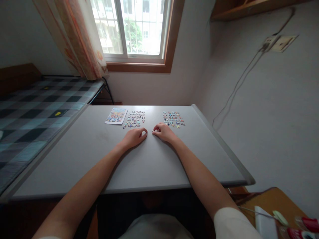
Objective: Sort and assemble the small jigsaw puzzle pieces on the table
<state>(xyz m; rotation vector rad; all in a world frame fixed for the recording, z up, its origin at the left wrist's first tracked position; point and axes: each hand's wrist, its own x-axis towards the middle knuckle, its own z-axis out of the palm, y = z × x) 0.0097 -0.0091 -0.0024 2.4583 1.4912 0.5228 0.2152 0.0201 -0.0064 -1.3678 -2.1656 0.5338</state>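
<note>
While a bed (pixel 50 96) w/ a checked cover flanks the L edge of the desk (pixel 149 166), a picture card (pixel 115 117), colourful print up, lies nr the far edge, R of the far L corner; its details are too small to read. Just R of it: L group of puzzle pieces (pixel 136 117), multicol., in loose rows. L hand (pixel 134 137) rests on the near side of this group, thumb & index curled into a ring, tips close together; cannot tell if anything is btwn them. R hand (pixel 164 132), across a narrow gap, pinches a small piece (pixel 154 131) btwn thumb & index, low over the desk; its print can't be made out. Just beyond & R of this hand: R group of puzzle pieces (pixel 173 118), also in loose rows, nr the far edge, L of the far R corner. Past the R edge, a cable (pixel 236 87) hangs along the wall from a socket (pixel 272 43).
</note>
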